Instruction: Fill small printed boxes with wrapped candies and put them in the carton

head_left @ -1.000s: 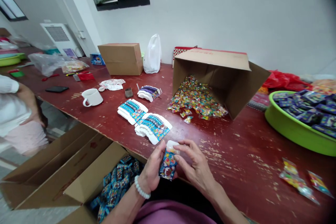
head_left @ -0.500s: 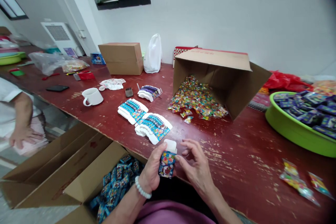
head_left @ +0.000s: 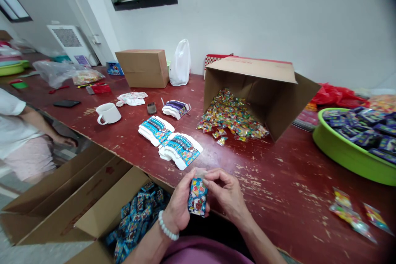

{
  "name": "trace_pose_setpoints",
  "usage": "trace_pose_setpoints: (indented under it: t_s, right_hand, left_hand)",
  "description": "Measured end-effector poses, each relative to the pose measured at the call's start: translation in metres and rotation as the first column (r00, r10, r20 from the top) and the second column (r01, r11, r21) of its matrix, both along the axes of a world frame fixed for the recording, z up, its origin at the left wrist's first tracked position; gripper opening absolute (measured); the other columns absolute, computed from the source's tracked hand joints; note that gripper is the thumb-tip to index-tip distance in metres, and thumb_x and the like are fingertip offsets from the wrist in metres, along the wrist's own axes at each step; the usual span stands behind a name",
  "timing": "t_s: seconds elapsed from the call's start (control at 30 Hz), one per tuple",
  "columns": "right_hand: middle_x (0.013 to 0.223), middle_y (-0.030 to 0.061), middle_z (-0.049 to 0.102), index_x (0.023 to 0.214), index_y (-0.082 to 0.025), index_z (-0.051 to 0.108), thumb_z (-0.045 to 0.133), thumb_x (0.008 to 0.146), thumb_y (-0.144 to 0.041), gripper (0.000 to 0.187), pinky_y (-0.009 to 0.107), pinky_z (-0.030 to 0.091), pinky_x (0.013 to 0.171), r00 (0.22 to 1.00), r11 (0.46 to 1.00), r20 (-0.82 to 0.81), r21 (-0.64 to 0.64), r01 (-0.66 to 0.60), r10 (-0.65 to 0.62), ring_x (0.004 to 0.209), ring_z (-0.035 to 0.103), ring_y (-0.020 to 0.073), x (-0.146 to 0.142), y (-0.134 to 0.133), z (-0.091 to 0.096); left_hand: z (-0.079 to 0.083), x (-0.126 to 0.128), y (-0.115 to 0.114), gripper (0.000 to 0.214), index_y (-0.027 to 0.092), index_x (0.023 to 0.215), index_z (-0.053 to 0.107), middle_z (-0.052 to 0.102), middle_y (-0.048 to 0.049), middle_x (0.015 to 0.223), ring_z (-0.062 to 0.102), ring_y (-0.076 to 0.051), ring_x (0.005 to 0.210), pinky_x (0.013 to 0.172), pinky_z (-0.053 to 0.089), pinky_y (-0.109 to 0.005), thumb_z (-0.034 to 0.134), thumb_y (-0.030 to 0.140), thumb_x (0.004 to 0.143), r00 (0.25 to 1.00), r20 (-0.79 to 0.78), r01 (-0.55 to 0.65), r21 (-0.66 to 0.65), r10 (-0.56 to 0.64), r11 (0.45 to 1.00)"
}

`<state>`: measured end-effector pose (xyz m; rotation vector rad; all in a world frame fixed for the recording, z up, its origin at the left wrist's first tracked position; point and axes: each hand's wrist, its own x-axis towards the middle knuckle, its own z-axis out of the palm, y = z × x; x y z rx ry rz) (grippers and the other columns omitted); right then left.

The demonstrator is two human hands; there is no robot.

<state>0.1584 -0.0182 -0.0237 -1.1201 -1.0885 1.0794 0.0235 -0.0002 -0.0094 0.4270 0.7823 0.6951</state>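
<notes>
My left hand [head_left: 179,204] grips a small colourful printed box [head_left: 198,196] at the near edge of the red table [head_left: 287,177]. My right hand [head_left: 227,194] is closed over the top of the same box, its fingers pinched on the white flap end. Two stacks of flat white-and-blue box blanks [head_left: 181,150] lie just beyond my hands. Below my left hand stands an open cardboard carton [head_left: 117,210] holding several small blue boxes [head_left: 139,214].
A tipped cardboard box [head_left: 262,86] spills colourful wrapped sweets [head_left: 232,117]. A green basin [head_left: 346,150] of dark blue packs sits right; loose sweet packets [head_left: 355,214] lie near it. A white mug [head_left: 108,113], brown box [head_left: 144,68] and white bag [head_left: 180,64] stand behind. Another person [head_left: 21,132] sits left.
The white flap that stood up from the box top is now pressed down under my right fingers. The person at left has moved an arm.
</notes>
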Motion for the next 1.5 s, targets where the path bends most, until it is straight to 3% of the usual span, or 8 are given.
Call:
trace_pose_setpoints:
  t_s: [0.1,0.3,0.67,0.8,0.9,1.07,1.17,1.5]
  right_hand:
    - [0.082,0.0017,0.069,0.093,-0.022,0.069,0.072,0.079,-0.031,0.017,0.029,0.052,0.064,1.000,1.000,-0.027,-0.023,-0.007,0.006,0.068,0.064,0.0171,0.000,0.001,0.001]
    - [0.088,0.0038,0.070,0.081,-0.022,0.072,0.063,0.088,-0.028,0.013,0.030,0.048,0.079,0.931,0.980,0.352,0.132,-0.147,0.092,0.087,0.064,0.0188,0.011,-0.003,0.006]
    - [0.093,0.0064,0.072,0.074,-0.016,0.064,0.068,0.080,-0.031,0.017,0.022,0.044,0.044,0.985,0.966,-0.031,-0.193,-0.172,0.169,0.049,0.055,0.0089,0.001,0.007,0.013]
    - [0.092,0.0052,0.071,0.077,-0.018,0.068,0.064,0.085,-0.028,0.014,0.027,0.051,0.062,0.969,0.986,0.179,-0.030,-0.166,0.168,0.069,0.064,0.0153,0.002,0.002,0.019]
    - [0.106,0.0065,0.068,0.092,-0.023,0.069,0.067,0.083,-0.026,0.010,0.036,0.048,0.087,0.896,0.968,0.423,0.139,-0.211,0.135,0.100,0.062,0.0227,-0.001,-0.009,0.020]
    - [0.133,0.0139,0.054,0.129,-0.022,0.050,0.085,0.056,-0.027,0.081,0.052,0.039,0.095,0.614,0.961,0.789,0.185,-0.207,-0.020,0.113,0.048,0.0356,-0.013,-0.021,0.010]
    - [0.130,0.0156,0.055,0.134,-0.018,0.045,0.075,0.059,-0.019,0.081,0.054,0.036,0.095,0.509,0.957,0.858,0.198,-0.212,-0.065,0.111,0.047,0.0365,-0.021,-0.015,0.004]
    - [0.130,0.0126,0.051,0.135,-0.022,0.042,0.082,0.058,-0.054,0.092,0.042,0.043,0.095,0.659,0.883,0.740,0.212,-0.419,0.135,0.115,0.050,0.0298,-0.046,0.016,-0.015]
  left_hand:
    - [0.004,-0.001,0.002,0.053,0.024,0.132,0.049,0.072,-0.0049,0.079,0.064,-0.020,0.044,0.036,0.048,-0.027,0.048,0.055,0.089,0.999,0.030,0.029,0.026,-0.030,0.999]
    - [-0.003,-0.004,0.002,0.043,0.021,0.122,0.058,0.068,-0.0015,0.074,0.063,-0.017,0.044,0.037,0.048,-0.025,0.054,0.047,0.087,0.999,-0.025,0.040,0.056,-0.039,0.998]
    - [-0.003,-0.001,-0.001,0.068,0.017,0.136,0.051,0.074,-0.0098,0.083,0.059,-0.015,0.041,0.036,0.042,-0.023,0.043,0.064,0.088,0.997,-0.047,0.059,0.129,-0.053,0.990]
    - [-0.003,-0.006,0.002,0.054,0.018,0.129,0.058,0.074,-0.0087,0.091,0.063,-0.015,0.047,0.040,0.045,-0.024,0.052,0.052,0.088,0.998,-0.064,0.017,0.102,-0.011,0.995]
    - [-0.006,-0.007,0.006,0.035,0.016,0.114,0.066,0.073,-0.0056,0.091,0.065,-0.014,0.054,0.052,0.051,-0.025,0.058,0.034,0.086,0.999,0.023,-0.029,0.055,0.028,0.998]
    - [-0.015,-0.003,0.009,0.019,0.016,0.097,0.069,0.074,-0.0047,0.091,0.069,-0.020,0.091,0.085,0.053,-0.030,0.062,0.027,0.084,0.979,0.096,-0.181,-0.025,0.182,0.983]
    - [-0.019,-0.004,0.010,0.023,0.015,0.104,0.068,0.073,-0.0057,0.104,0.065,-0.021,0.106,0.095,0.049,-0.029,0.063,0.028,0.085,0.972,0.035,-0.236,0.083,0.234,0.968]
    - [-0.014,-0.064,0.006,0.033,0.020,0.114,0.060,0.071,-0.0027,0.088,0.068,-0.017,0.069,0.064,0.055,-0.027,0.064,0.035,0.085,0.944,-0.184,-0.256,0.107,0.272,0.961]
